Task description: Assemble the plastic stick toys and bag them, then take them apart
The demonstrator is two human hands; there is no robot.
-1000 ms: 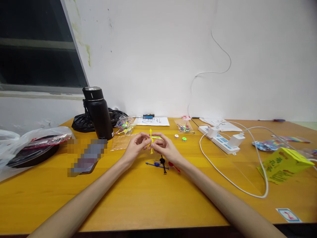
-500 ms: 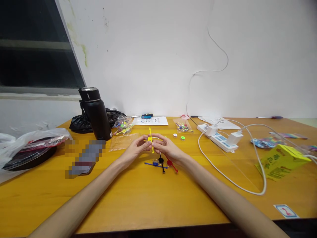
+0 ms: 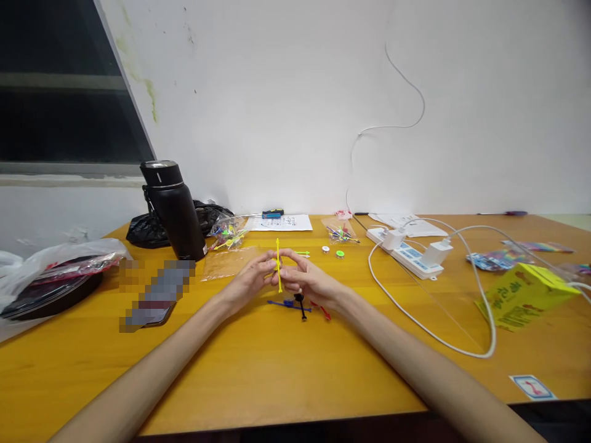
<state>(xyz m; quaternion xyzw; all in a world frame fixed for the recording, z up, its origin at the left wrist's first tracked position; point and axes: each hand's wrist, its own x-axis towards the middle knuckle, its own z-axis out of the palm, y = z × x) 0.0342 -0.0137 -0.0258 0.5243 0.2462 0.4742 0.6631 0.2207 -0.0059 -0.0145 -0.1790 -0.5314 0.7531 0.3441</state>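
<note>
One slender yellow plastic arrow spinner (image 3: 278,261), near upright, pinched between left hand (image 3: 255,274) and right hand (image 3: 310,278).
On the bench (image 3: 258,375), just nearer than the right hand: three arrow spinners, one blue (image 3: 277,303), one black (image 3: 303,309), one red (image 3: 325,314), the latter two partly hidden by it. Beyond it: two small discs, white (image 3: 325,250) and green (image 3: 340,254). Exact fingertip contact unclear.
</note>
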